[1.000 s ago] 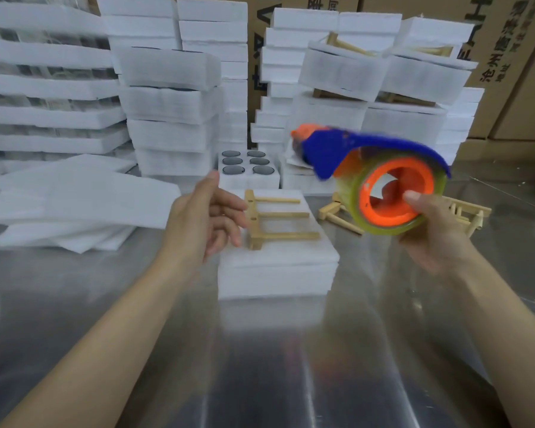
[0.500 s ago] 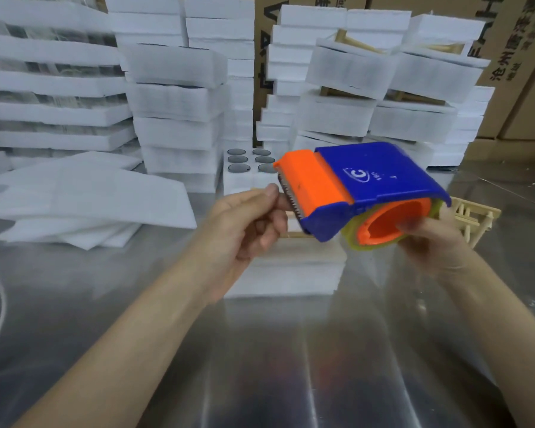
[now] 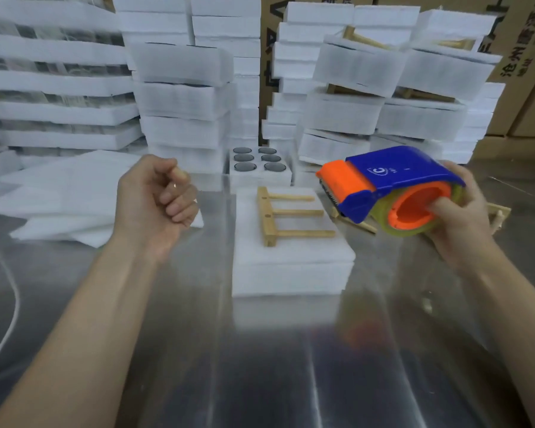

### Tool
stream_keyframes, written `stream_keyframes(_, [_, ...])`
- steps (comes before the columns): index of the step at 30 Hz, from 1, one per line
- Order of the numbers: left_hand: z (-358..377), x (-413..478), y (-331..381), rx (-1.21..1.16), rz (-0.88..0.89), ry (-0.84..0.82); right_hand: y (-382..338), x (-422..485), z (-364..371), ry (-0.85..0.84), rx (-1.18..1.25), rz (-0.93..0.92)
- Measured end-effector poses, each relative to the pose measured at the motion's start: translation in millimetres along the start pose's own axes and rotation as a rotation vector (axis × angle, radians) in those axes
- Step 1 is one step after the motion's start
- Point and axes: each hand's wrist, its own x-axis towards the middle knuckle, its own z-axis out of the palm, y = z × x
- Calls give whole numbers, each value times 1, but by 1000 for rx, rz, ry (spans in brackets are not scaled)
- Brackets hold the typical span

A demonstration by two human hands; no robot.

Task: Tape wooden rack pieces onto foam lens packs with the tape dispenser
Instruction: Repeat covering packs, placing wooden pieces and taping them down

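A white foam lens pack (image 3: 291, 264) lies on the metal table (image 3: 260, 366) in the middle. A wooden rack piece (image 3: 278, 214) with three pegs rests flat on top of it. My right hand (image 3: 457, 217) holds the blue and orange tape dispenser (image 3: 393, 177) in the air just right of the pack, fingers inside the orange core and the cutter facing left. My left hand (image 3: 158, 199) hovers left of the pack with curled fingers and the thumb pressed to the index finger. It pinches the end of the clear tape, which shows only as faint glints.
An open foam tray of dark lenses (image 3: 260, 162) sits behind the pack. Tall stacks of foam packs (image 3: 179, 97) line the back, with cardboard boxes (image 3: 525, 72) behind. Loose foam sheets (image 3: 74, 193) lie at the left, more wooden rack pieces (image 3: 498, 211) at the right, a white cable (image 3: 10, 304) far left.
My left hand reached the dispenser's cutter, then drew away to the left with fingers pinched. The dispenser turned cutter-left and shifted right, uncovering the rack piece on the pack.
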Motion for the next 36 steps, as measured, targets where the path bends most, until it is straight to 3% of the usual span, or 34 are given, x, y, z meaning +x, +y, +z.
stream_keyframes(4, [-24, 11, -1, 607, 128, 245, -13, 3, 18, 68, -143, -85])
stream_keyframes(6, [-28, 14, -3, 719, 165, 298, -17, 0, 21, 87, -131, -132])
stream_keyframes(11, [-31, 13, 2, 635, 102, 112, -22, -3, 23, 130, -147, -162])
stream_keyframes(14, [-31, 8, 0, 721, 86, -9, -22, -2, 23, 181, -139, -170])
stream_keyframes(17, [-29, 6, -3, 815, 116, -27, -23, -2, 22, 261, -140, -168])
stream_keyframes(26, [-29, 15, -14, 827, 329, 147, -12, 9, 37, 443, -147, -199])
stream_keyframes(32, [-28, 21, -25, 793, 390, 221, 7, 21, 42, 477, -167, -90])
stream_keyframes(34, [-34, 26, -24, 711, 405, 341, 7, 27, 42, 544, -130, -44])
stream_keyframes(36, [-50, 31, -14, 474, 388, 468, 7, 31, 37, 674, -51, -16])
